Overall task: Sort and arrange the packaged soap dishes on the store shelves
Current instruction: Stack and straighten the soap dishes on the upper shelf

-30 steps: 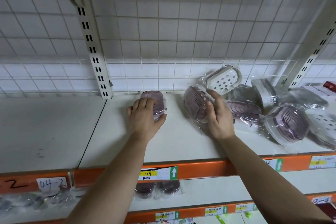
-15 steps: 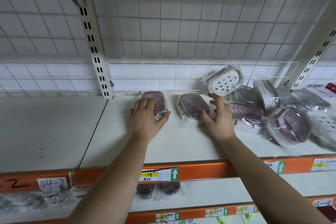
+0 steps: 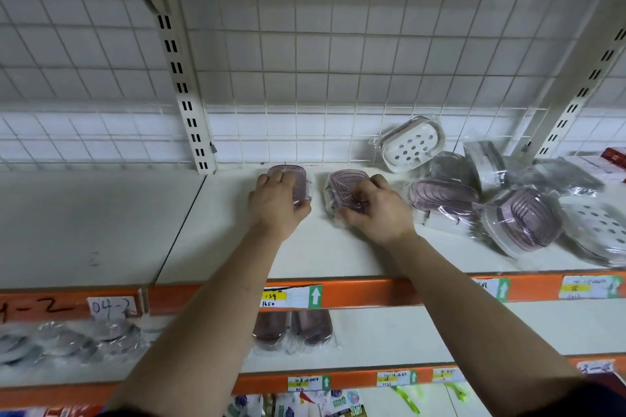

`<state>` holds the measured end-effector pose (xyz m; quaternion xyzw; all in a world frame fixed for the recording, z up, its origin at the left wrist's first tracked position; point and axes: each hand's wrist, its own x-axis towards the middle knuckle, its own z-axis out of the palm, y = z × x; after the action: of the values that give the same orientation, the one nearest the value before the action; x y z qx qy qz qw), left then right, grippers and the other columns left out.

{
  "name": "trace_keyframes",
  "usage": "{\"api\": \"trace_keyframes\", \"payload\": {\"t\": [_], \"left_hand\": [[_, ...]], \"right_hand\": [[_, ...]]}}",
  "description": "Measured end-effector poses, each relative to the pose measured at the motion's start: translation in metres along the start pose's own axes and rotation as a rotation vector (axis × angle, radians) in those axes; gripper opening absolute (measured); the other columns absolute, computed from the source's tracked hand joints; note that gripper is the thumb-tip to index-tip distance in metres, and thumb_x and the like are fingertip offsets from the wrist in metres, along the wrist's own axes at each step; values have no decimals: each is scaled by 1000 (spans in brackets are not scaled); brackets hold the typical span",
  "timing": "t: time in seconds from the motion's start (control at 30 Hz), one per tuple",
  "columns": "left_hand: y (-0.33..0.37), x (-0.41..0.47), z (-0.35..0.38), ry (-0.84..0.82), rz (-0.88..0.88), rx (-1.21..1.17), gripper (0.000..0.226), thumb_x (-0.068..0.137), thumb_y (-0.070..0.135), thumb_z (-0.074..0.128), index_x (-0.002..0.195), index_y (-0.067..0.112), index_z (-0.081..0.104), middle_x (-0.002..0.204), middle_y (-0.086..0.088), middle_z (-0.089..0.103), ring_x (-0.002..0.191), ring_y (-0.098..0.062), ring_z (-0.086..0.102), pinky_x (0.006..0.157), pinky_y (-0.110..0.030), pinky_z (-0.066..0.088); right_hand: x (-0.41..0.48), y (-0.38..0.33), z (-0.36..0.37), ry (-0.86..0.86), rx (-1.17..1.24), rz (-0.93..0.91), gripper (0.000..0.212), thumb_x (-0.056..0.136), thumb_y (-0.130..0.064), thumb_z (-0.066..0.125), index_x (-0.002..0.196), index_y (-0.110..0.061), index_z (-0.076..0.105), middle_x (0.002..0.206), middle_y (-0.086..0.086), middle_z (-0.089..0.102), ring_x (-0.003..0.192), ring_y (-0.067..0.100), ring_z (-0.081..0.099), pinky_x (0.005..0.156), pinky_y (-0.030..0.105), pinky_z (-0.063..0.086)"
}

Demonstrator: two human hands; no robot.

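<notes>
Two purple dishes now lie flat, side by side, at the back of the shelf, close to the wire grid. That's the change. A sec ago the second purple dish was up on its edge in my right hand, right by the heap. Half a sec ago it was going down flat. Now it's down, just beside the first purple dish, w/ a narrow gap between them, not touching as far as I can tell.

My left hand hasn't moved: fingers pressed together and curled over the top of the first purple dish, thumb hooked at its near right corner, holding it in place. The right hand has shifted from the side of the pack to on top. Its fingers curl over the wrap w/ the thumb tucked at the near edge, so it grips the pack rather than just resting on it.

Meaning for the job, imo: a row of purples is started, 2 in, both w/ the long side running front to back. The second one looks a bit skewed vs. the first, its wrap bunched at the left, so I judge this a squaring-up moment, not a finished placement.

The rest is unsorted. The heap to the right mixes purple packs w/ a white dish propped against the grid, packs overlapping. Next pick is prob. the nearest purple pack. The film looks slippery, so packs may slide when nudged.
</notes>
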<state>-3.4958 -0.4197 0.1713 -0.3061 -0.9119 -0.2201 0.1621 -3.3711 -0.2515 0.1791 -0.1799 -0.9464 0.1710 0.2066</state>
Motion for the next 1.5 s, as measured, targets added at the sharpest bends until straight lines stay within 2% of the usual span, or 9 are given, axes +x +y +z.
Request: {"api": "trace_keyframes", "payload": {"t": [0.23, 0.37, 0.47, 0.63, 0.73, 0.83, 1.0, 1.23, 1.5], "left_hand": [[20, -44, -32, -65, 101, -40, 52, 79, 43, 71, 122, 15, 63, 124, -5, 62, 110, -30, 50, 87, -33, 41], [34, -66, -58, -100, 107, -139, 46, 79, 47, 71, 116, 20, 71, 100, -7, 63, 99, -31, 57, 80, -32, 42], [50, -86, -73, -102, 48, -160, 43, 80, 45, 75, 116, 22, 73, 96, -7, 61, 98, -28, 60, 79, -32, 45], [77, -141, -83, -72, 52, -95, 58, 70, 53, 57, 117, 23, 73, 100, -6, 62, 104, -30, 52, 84, -34, 45], [82, -174, -80, 36, 67, -47, 54, 74, 52, 60, 115, 19, 73, 110, -9, 62, 103, -32, 51, 84, -37, 47], [80, -217, -70, 55, 108, 53, 63, 75, 58, 48, 116, 16, 70, 114, -8, 60, 105, -31, 49, 82, -41, 49], [60, -286, -44, 129, 188, 52, 47, 80, 44, 58, 115, 15, 71, 116, -10, 61, 108, -31, 52, 90, -41, 47], [20, -337, 5, 4, 177, 1, 46, 87, 44, 56, 113, 11, 73, 119, -9, 64, 113, -30, 54, 89, -45, 52], [-29, -322, 80, 102, 139, -19, 45, 88, 42, 57, 113, 9, 74, 121, -10, 66, 116, -27, 52, 93, -39, 49]], "right_hand": [[-43, 8, -34, -47, 117, -60, 46, 62, -64, 56, 88, -25, 57, 92, -5, 50, 85, 25, 60, 73, 37, 49], [-68, 13, -65, -42, 261, 4, 32, 68, -53, 66, 77, -25, 54, 90, 2, 61, 86, 24, 59, 78, 39, 49], [-100, 16, -73, -62, 204, -39, 28, 72, -48, 70, 81, -26, 55, 91, -2, 59, 87, 24, 60, 76, 38, 49], [-150, 18, -77, 17, 112, -106, 50, 62, -64, 50, 95, -28, 56, 99, -6, 52, 90, 29, 59, 71, 38, 49], [-180, 23, -74, 81, 89, -148, 44, 69, -60, 62, 93, -24, 53, 105, -4, 50, 91, 32, 55, 68, 37, 48], [-221, 33, -56, 166, 63, -180, 45, 73, -58, 61, 99, -21, 53, 121, 0, 49, 103, 33, 54, 66, 38, 51], [-280, 47, -18, 202, 182, -166, 53, 76, -43, 76, 116, -17, 54, 139, 4, 43, 120, 31, 48, 74, 37, 52], [-317, 66, 47, 22, 185, -80, 54, 76, -52, 69, 116, -17, 56, 133, 5, 43, 108, 30, 58, 70, 36, 56], [-286, 74, 151, -55, 232, 10, 53, 76, -59, 61, 112, -20, 57, 128, 0, 44, 100, 27, 61, 69, 37, 56]]}}
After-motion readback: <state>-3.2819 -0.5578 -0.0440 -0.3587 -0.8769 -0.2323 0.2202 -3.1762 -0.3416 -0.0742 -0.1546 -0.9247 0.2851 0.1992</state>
